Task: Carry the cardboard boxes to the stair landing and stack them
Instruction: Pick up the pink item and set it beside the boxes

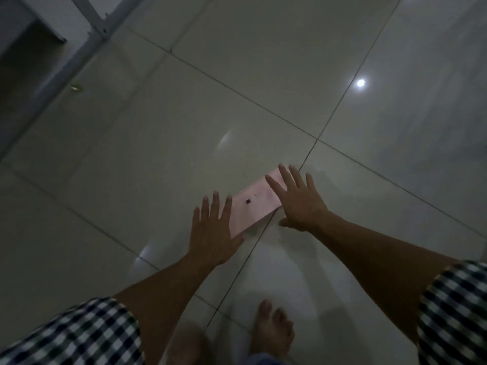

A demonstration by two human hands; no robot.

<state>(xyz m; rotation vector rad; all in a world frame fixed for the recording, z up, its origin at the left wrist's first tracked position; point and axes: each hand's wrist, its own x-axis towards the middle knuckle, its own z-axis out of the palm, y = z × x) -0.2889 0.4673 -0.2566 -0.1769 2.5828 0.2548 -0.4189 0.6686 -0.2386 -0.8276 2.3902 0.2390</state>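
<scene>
Cardboard box (254, 204), pale pink, long and flat, lies on a glossy tiled floor (158, 154) straight ahead of the person, set diagonally across a grout line. Small dark marks show on its top face. Both arms reach down toward it. The left hand (214, 233) is spread wide with fingers straight, just beside the box's near left end; the right hand (299, 200) is likewise splayed open over the far right end, its thumb low beside the box's edge. Neither hand has closed on anything; whether the palms already touch the cardboard cannot be told, as the view is dim and slightly blurred.

The job looks to be at its very start for this box: it sits on the floor unlifted, only one box is visible, and no stack or stair landing appears, so lifting, carrying and stacking all seem left to do.

The floor is large pale polished tiles with thin dark joints, reflecting a round ceiling light (361, 83). A bare foot (272, 329) stands near the bottom edge, checked sleeves (79, 335) frame both forearms, and a pale frame (87, 46), perhaps a door's, crosses the upper left corner
</scene>
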